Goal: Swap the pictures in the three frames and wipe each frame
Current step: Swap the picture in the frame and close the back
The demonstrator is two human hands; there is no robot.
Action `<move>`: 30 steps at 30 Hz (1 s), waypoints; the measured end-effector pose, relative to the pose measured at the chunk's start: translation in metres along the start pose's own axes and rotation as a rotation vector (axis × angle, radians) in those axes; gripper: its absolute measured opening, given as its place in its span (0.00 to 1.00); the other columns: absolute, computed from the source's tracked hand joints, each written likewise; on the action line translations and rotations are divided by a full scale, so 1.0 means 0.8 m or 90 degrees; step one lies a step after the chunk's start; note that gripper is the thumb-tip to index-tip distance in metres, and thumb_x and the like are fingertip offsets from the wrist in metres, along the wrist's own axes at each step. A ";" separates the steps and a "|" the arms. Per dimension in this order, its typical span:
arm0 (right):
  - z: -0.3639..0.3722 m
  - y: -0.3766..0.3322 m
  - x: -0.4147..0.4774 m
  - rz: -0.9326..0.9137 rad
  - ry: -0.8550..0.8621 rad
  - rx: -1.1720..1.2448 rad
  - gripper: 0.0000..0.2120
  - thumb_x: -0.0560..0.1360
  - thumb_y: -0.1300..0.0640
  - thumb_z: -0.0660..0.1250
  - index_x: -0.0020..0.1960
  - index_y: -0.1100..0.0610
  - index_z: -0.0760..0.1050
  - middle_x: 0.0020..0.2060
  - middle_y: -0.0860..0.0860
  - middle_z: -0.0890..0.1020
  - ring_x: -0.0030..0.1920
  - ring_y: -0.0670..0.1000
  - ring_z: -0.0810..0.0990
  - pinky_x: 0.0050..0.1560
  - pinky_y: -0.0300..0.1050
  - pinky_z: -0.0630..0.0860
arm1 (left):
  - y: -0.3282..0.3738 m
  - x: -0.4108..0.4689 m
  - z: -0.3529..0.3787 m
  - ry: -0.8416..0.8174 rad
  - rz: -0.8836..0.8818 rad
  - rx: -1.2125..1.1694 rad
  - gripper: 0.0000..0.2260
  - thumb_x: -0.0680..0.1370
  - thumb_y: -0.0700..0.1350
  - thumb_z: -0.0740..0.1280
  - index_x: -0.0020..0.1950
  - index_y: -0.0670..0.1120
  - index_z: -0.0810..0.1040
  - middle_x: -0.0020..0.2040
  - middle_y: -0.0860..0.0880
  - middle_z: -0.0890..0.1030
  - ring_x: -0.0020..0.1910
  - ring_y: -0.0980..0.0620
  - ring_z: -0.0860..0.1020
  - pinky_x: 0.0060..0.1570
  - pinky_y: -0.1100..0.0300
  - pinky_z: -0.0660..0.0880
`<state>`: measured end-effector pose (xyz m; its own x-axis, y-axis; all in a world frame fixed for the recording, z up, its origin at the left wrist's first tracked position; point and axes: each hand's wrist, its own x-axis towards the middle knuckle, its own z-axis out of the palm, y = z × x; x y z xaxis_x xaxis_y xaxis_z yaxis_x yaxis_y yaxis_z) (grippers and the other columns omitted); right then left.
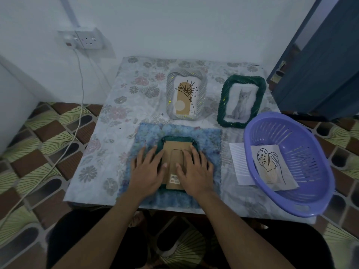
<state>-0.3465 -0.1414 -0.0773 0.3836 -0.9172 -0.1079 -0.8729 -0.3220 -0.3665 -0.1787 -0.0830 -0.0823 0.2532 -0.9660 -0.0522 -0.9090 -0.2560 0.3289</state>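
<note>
Face-down frame [174, 138], green-rimmed, lies on the blue cloth [209, 136] at the near middle of the desk [116, 113], with its cardboard back and stand uppermost. Head view: left grip [148, 169] and right grip [194, 169] are both released, fingers spread flat and pressing on the backing, grasping nothing. Progress is judged early. A leaf print [272, 166] lies loose in the purple basket [252, 133] at the right, so one picture appears to be out. Whether the backing is being opened or closed cannot be told. The grey frame [186, 96] with a plant drawing and the second green frame [241, 101] with a cat picture lie face up at the far side, apparently yet to be done. Wiping cannot be confirmed. A white lined sheet [239, 164] lies partly under the basket, which appears to overhang the desk's right edge, near the right forearm. A cable [79, 105] hangs from the wall socket [87, 38], well apart.
</note>
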 end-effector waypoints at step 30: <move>-0.039 0.017 0.063 0.031 0.087 0.184 0.15 0.80 0.65 0.61 0.64 0.61 0.78 0.59 0.56 0.79 0.57 0.55 0.78 0.57 0.43 0.72 | 0.000 -0.014 0.008 -0.029 0.022 0.063 0.30 0.80 0.67 0.43 0.81 0.57 0.48 0.81 0.53 0.47 0.80 0.48 0.45 0.76 0.43 0.43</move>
<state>-0.3483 -0.1990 -0.0591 0.2822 -0.9593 -0.0133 -0.7602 -0.2151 -0.6130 -0.1837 -0.0725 -0.0879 0.2074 -0.9745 -0.0858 -0.9459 -0.2221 0.2365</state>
